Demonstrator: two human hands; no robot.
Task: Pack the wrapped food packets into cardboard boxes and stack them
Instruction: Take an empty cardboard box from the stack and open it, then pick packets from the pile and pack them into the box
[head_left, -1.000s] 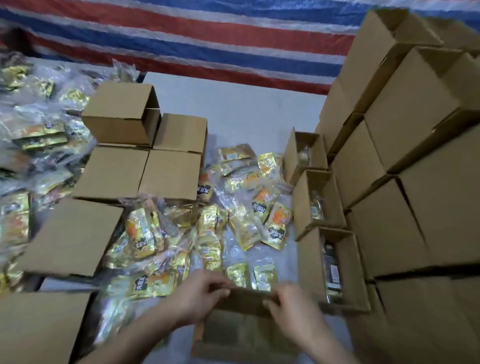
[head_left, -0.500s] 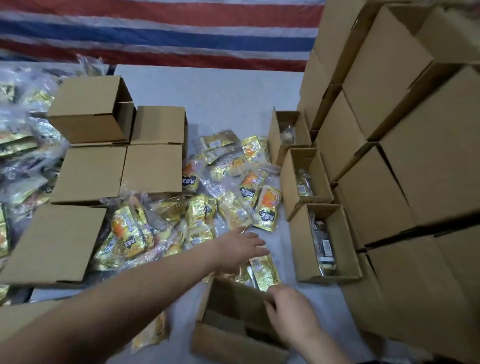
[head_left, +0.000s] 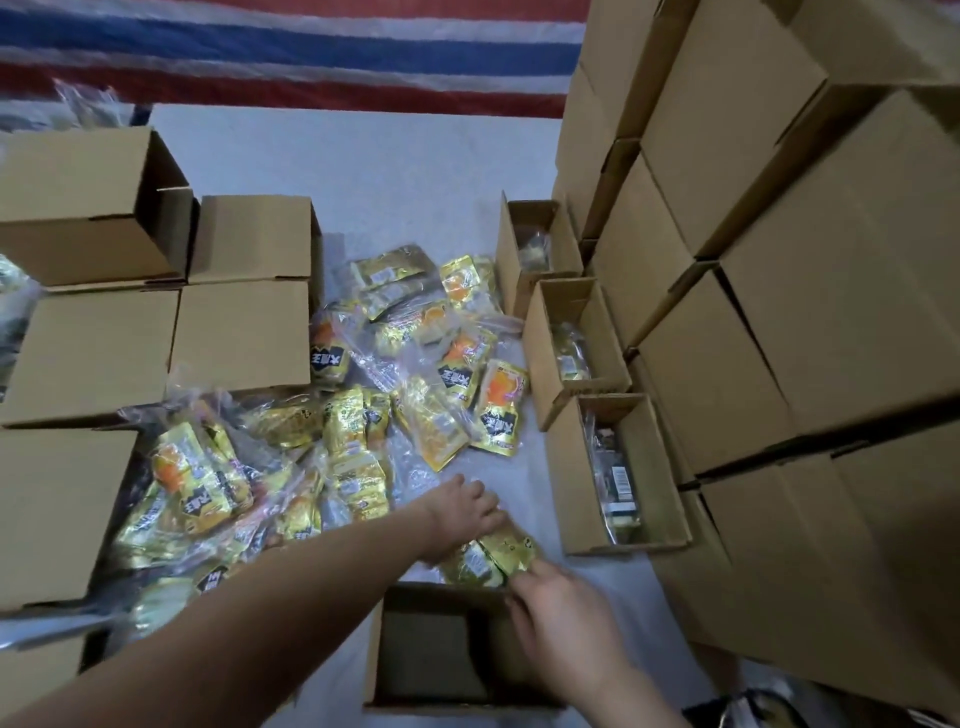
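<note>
Your left hand (head_left: 465, 512) reaches across to the near edge of the loose packet pile (head_left: 332, 441), its fingers curled over a gold packet (head_left: 506, 545) that lies just beyond the open box (head_left: 441, 649) in front of you. Your right hand (head_left: 561, 618) rests over the right far corner of that box, its fingertips touching the same packet; whether it grips the packet or the box rim, you cannot tell. The inside of this box shows dark, with no packet visible in it.

To the right of the pile, three narrow open boxes stand in a row: the far box (head_left: 537, 244), the middle box (head_left: 574, 343) and the near box (head_left: 618, 470). Each holds packets standing on edge. Behind them rises a stack of closed boxes (head_left: 779, 312). On the left, more closed boxes (head_left: 156, 312) sit against the pile, one raised on top of another.
</note>
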